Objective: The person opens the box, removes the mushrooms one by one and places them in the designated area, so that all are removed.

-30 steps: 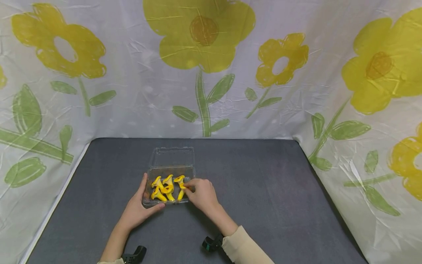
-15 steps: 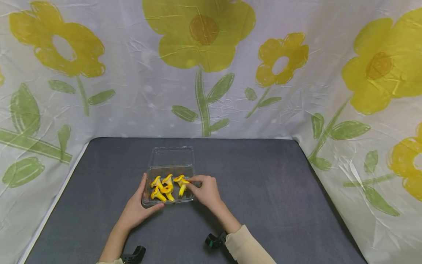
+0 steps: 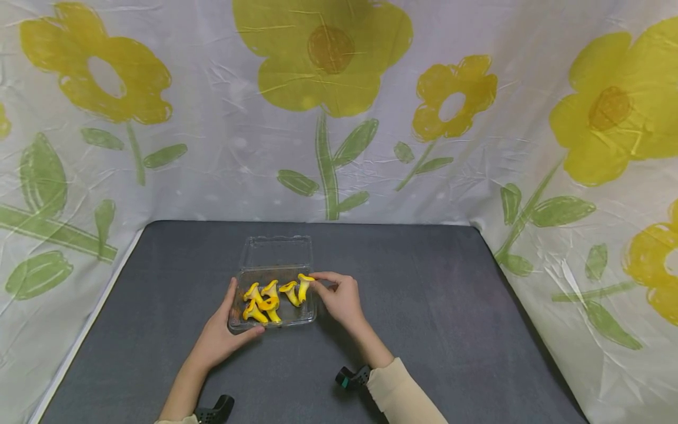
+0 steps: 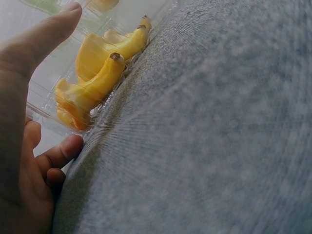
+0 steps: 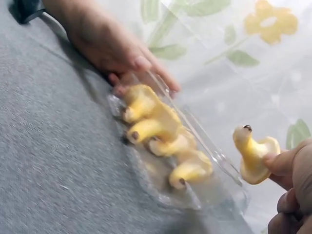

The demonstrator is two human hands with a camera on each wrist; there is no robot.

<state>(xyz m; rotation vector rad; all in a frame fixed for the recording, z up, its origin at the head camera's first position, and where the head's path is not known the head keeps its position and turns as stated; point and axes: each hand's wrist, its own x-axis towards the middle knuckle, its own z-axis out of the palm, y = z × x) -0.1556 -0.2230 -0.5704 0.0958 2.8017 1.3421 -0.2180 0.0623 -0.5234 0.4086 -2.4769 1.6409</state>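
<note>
A clear plastic clamshell box [image 3: 299, 321] stands on the table with its lid [image 3: 278, 252] folded back. My left hand [image 3: 222, 330] holds it at the near left corner, thumb along the front wall and fingers at the left side. Several yellow chanterelle mushrooms [image 3: 255, 312] lie inside, mostly toward the left. Between thumb and fingertips, my right hand [image 3: 341, 297] pinches another chanterelle [image 5: 254, 155] by its cap. In the right wrist view it is raised above the box, its stem end up front and a dark tip showing.
A dark grey cloth covers the table [image 3: 434, 318]. White curtains [image 3: 212, 118] with yellow flowers hang behind it and along both sides. Black wrist devices [image 3: 354, 377] are strapped to both forearms near beige sleeves [image 3: 405, 391].
My right hand has lifted the chanterelle away from its neighbours, moving it right and upward toward the box's right side. My left hand and the box have stayed put.
</note>
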